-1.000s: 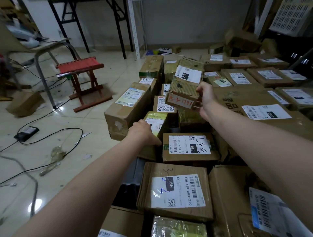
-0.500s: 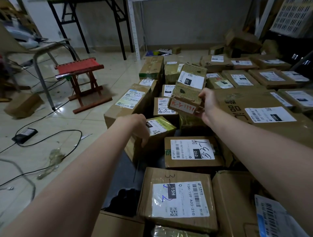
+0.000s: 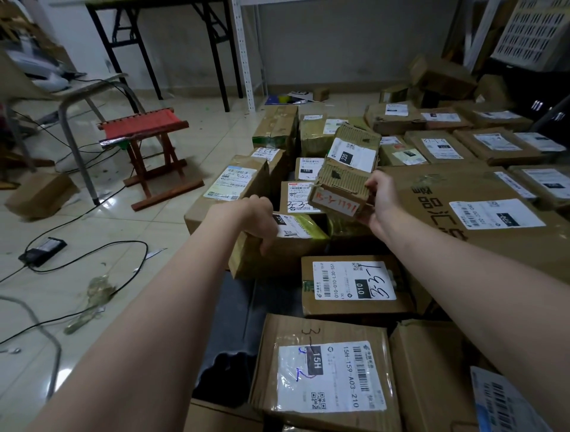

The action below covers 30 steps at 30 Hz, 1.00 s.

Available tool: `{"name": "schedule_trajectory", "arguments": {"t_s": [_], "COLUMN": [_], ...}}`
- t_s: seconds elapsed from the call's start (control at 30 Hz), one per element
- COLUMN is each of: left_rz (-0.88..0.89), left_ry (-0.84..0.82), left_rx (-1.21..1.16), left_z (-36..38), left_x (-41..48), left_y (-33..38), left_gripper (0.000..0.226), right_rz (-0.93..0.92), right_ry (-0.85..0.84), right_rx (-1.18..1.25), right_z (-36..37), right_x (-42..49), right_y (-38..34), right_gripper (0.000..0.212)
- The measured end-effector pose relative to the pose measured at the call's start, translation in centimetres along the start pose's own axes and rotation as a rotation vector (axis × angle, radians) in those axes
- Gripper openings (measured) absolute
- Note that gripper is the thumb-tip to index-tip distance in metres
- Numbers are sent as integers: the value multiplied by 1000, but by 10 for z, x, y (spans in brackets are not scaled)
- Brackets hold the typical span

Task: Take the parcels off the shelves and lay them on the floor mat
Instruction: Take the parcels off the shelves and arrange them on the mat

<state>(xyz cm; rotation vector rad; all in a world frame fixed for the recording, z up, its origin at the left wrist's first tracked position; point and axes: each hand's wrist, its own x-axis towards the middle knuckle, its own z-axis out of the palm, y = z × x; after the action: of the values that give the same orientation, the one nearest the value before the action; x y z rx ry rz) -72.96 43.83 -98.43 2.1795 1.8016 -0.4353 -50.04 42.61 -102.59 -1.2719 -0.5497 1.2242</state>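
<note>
brown labelled parcels [image 3: 354, 286] lie packed together flat on the dark mat [image 3: 234, 314].

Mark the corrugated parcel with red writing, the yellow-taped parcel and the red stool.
corrugated parcel with red writing [image 3: 345, 185]: head view, ribbed top face.
yellow-taped parcel [image 3: 290, 259]: head view, brown front side.
red stool [image 3: 140, 125]: head view, woven seat.

Dim room with a plain grey wall [image 3: 339, 40] at the back and a glossy, pale tiled floor [image 3: 212, 145] catching soft reflections. A black-legged table [image 3: 142, 3] and a white perforated shelf post [image 3: 243, 52] stand by the wall. On the left, a wooden folding stool [image 3: 138, 125] with a red seat stands beside a grey metal chair frame [image 3: 82, 154], and black cables [image 3: 123, 242] trail across the tiles.
</note>
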Motion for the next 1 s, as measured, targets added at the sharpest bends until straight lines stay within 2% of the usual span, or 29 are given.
{"name": "schedule_trajectory", "arguments": {"t_s": [0.3, 0.43, 0.53, 0.67, 0.77, 0.8, 0.9, 0.93, 1.0], "left_rz": [39, 10, -40, -209, -261, -265, -271, -265, -225], "left_ry": [-14, -15, -100, -355, -339, -366, -491, -446, -220], "left_rx": [0, 38, 78, 17, 80, 93, 35, 22, 8], "left_z": [-9, -4, 6, 13, 7, 5, 8, 12, 26], "left_x": [-3, -3, -8, -16, -25, -25, -27, -26, -20], "left_y": [-3, 1, 2, 5, 10, 12, 17, 18, 18], "left_gripper": [94, 100, 104, 125, 91, 86, 91, 98, 109], "right_rz": [-3, -6, -8, -28, -30, -33, -35, -36, -40], "right_ry": [8, 4, 6, 11, 27, 30, 36, 38, 46], "right_rx": [17, 4, 10, 24, 17, 15, 11, 10, 12], "right_z": [3, 5, 7, 6, 5, 4, 3, 2, 2], "right_x": [-5, -7, -8, -10, -11, -11, -12, -12, -13], "right_y": [-1, -1, -2, -5, -6, -7, -7, -8, -8], "right_gripper": [45, 46, 42, 38, 35, 34, 37, 38, 40]}}
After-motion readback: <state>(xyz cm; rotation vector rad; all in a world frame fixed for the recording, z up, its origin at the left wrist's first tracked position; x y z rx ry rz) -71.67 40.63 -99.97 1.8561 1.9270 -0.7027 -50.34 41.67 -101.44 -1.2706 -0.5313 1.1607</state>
